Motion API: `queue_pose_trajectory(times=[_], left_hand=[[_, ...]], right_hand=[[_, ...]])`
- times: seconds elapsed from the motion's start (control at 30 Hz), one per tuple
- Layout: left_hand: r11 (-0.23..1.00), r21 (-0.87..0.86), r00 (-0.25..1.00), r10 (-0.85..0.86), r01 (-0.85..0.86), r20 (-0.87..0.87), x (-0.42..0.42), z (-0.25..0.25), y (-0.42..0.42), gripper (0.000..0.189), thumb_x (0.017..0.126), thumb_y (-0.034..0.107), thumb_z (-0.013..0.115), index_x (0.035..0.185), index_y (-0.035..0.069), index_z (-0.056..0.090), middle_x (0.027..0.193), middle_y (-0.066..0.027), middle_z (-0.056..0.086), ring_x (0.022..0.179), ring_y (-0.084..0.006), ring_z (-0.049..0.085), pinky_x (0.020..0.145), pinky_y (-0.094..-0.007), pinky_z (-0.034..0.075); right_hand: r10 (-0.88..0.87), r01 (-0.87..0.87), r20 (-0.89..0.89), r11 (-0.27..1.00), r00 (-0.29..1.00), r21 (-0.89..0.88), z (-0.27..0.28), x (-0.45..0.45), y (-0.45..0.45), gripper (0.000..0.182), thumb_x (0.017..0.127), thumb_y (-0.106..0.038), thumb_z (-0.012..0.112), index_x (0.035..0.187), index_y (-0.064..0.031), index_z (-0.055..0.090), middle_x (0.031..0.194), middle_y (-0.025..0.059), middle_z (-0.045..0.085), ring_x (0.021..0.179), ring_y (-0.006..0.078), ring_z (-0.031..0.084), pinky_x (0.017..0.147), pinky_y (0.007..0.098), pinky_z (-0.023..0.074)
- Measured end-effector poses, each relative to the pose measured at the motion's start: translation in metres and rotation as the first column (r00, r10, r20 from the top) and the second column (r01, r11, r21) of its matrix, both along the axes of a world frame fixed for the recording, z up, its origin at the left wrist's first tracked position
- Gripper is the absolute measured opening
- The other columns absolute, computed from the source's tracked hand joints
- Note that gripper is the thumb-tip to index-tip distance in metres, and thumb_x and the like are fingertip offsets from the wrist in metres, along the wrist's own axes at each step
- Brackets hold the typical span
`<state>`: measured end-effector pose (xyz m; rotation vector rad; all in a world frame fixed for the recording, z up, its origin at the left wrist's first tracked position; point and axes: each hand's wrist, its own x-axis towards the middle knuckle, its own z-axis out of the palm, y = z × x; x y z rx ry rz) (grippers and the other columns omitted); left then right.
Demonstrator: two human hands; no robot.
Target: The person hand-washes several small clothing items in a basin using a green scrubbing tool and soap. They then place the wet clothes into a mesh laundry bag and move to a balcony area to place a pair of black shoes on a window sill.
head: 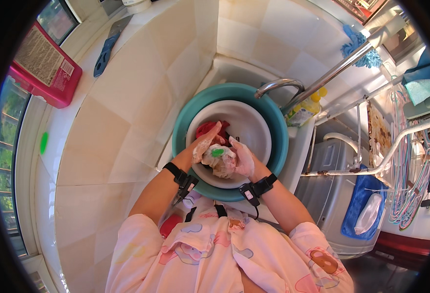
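Between my two hands, over a white basin (253,121), is a bunched, wet, light beige cloth (222,166) covered in suds, with a green spot on top. My left hand (206,144) presses its left side, soapy at the palm, with the fingers pointing up and away. On the cloth's right side lies my right hand (243,157), also foamy. Red fabric (208,129) and something dark rest in the basin beyond my left hand. The white basin sits inside a larger teal basin (279,141). Both wrists wear black straps with small devices.
The basins stand in a white sink (233,67) under a chrome faucet (280,84). A yellow detergent bottle (304,110) is right of it, near a rusty white rack (398,143) and washing machine (332,164). On the left ledge are a pink bottle (48,67) and a blue-handled scraper (107,53).
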<state>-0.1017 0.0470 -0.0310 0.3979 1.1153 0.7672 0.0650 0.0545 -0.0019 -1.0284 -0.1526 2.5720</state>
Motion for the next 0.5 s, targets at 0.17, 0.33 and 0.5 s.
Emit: queue_pose_trajectory(times=[0.17,0.33,0.5], left_hand=[[0.965,0.199,0.982,-0.184,0.172,0.04,0.003,0.006,-0.009,0.037,0.082,0.039,0.065,0.089,0.003,0.06,0.081,-0.0041,0.062,0.073,-0.0132,0.061,0.068,-0.0271,0.051],[0.945,0.154,0.955,-0.273,0.289,-0.118,0.001,-0.011,-0.015,0.024,0.081,0.018,0.068,0.099,0.003,0.06,0.09,-0.0041,0.064,0.078,-0.0134,0.062,0.072,-0.0271,0.051],[0.993,0.096,0.993,-0.07,0.062,0.091,-0.006,-0.035,-0.014,0.025,0.086,0.022,0.062,0.102,0.004,0.059,0.092,-0.0033,0.064,0.082,-0.0125,0.063,0.072,-0.0271,0.051]], right_hand=[[-0.033,0.031,0.024,0.996,0.999,0.08,-0.052,0.008,0.009,0.032,0.093,-0.036,0.045,0.102,-0.0072,0.054,0.074,0.0053,0.055,0.053,0.0151,0.051,0.044,0.0249,0.0399],[-0.465,0.27,0.32,0.823,0.826,0.5,-0.068,-0.001,0.012,0.021,0.088,-0.022,0.055,0.101,-0.0044,0.054,0.081,0.0074,0.057,0.066,0.0153,0.055,0.059,0.0287,0.0465],[-0.673,0.013,0.35,0.471,0.652,0.882,-0.036,-0.013,0.003,0.017,0.083,-0.006,0.06,0.099,-0.0022,0.055,0.087,0.007,0.057,0.081,0.0137,0.055,0.075,0.0262,0.0453]])
